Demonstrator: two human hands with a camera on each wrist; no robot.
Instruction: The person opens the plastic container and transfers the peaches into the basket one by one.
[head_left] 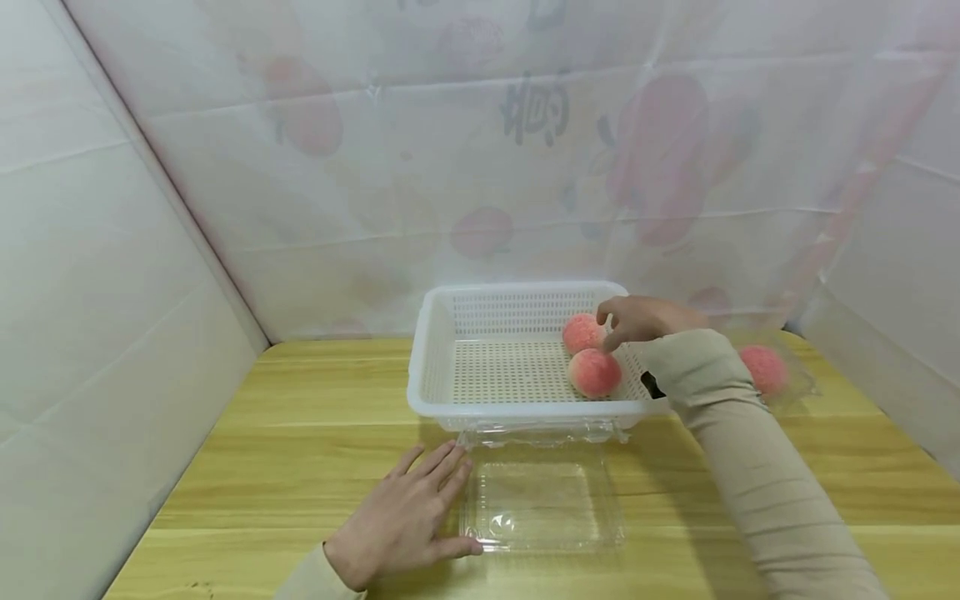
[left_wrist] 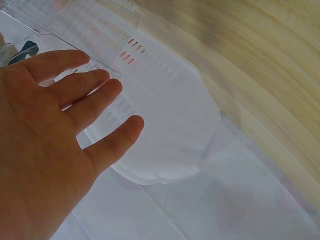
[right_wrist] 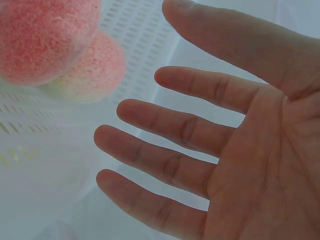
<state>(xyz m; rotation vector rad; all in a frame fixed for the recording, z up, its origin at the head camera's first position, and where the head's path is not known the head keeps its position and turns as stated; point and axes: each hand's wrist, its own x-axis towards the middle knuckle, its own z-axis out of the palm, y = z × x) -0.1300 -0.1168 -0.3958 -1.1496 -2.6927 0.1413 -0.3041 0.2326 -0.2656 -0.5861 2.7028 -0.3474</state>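
Two pink-and-cream peaches, one farther back (head_left: 582, 333) and one nearer (head_left: 595, 372), lie in the right part of a white plastic basket (head_left: 517, 409). My right hand (head_left: 645, 319) hovers at the basket's right side beside them. Its fingers are spread and hold nothing, as the right wrist view shows. In front of the basket sits a clear plastic container (head_left: 540, 508) with its flat, see-through base on the table. My left hand (head_left: 401, 517) lies at the container's left side, fingers extended, with the fingertips and thumb right at its edge.
Another pink peach (head_left: 763, 370) sits within clear plastic on the right, past my right forearm. The wooden table (head_left: 315, 433) ends against pale sheeting (head_left: 375, 192) at the back, with more sheeting along both sides.
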